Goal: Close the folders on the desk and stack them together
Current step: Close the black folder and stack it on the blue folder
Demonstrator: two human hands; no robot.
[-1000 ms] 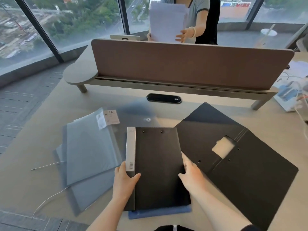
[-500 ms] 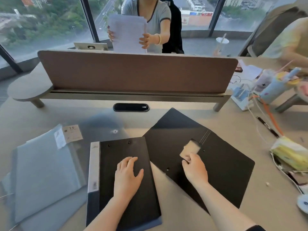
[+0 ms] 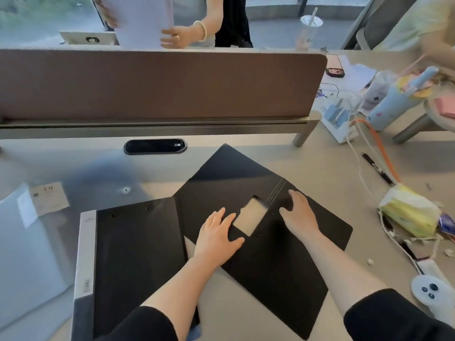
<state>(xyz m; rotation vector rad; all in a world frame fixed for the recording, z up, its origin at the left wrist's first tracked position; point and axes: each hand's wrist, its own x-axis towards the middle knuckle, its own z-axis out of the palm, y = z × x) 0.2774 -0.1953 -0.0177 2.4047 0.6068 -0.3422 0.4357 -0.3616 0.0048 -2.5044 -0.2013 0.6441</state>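
Both hands on the open black folder (image 3: 268, 242), which lies spread flat and skewed on the grey desk (image 3: 320, 173), spine creases running from upper right toward its rectangular cut-out window. Left hand (image 3: 216, 236) lies palm down on the folder's left panel just left of the window, fingers straight and together pointing away, thumb splayed right toward the window's lower edge; forearm comes in from bottom centre, dark sleeve pushed up. Right hand (image 3: 299, 214) rests on the right panel just past the creases, fingers loosely bent with tips on the surface, nothing gripped; forearm angles in from bottom right. Closed black folder (image 3: 138, 262) with a white spine label sits to the left, touching the open one along its right edge, a blue edge showing under its lower right corner. Translucent clear folders (image 3: 29, 247) lie open further left, one with a "20" sticker. Brown divider screen (image 3: 157, 82) stands across the back of the desk. Black pen (image 3: 376, 168), orange cable (image 3: 379, 146) and yellow tissue pack (image 3: 408, 212) lie to the right, well apart from the folders.
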